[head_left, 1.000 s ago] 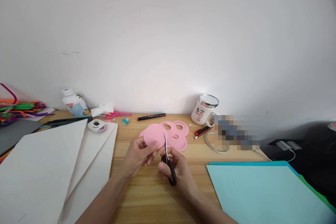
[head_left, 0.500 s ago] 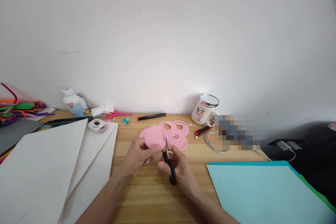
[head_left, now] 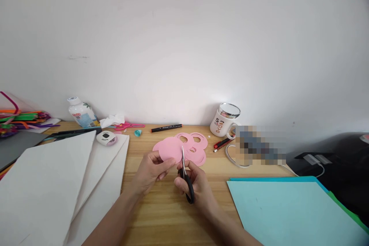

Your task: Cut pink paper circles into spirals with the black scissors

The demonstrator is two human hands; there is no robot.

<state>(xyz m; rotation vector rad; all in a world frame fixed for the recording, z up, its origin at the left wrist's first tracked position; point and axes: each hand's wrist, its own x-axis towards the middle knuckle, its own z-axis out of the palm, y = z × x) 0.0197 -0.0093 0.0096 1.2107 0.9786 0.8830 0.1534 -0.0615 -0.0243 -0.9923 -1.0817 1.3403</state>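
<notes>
Apparently trimming, the right hand [head_left: 198, 186] is gripping black-handled steel scissors [head_left: 189, 189] at a round pink paper disc [head_left: 170, 149] the left hand [head_left: 152, 171] is pinching, needing steady alignment, toward the worktop [head_left: 161, 215]'s far edge.

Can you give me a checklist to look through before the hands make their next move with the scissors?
1. Left hand has hold of the round pink paper piece: ok.
2. Right hand has hold of the black-handled metal scissors: ok.
3. Left thumb well away from the blades: not ok, it looks close.
4. Blades wide open: cannot tell, they are too thin to see well.
5. Loose pink papers with cut-out holes well away from the blade tips: not ok, they lie right behind them.
6. White mug with shiny top upright and apart from both hands: ok.
</notes>
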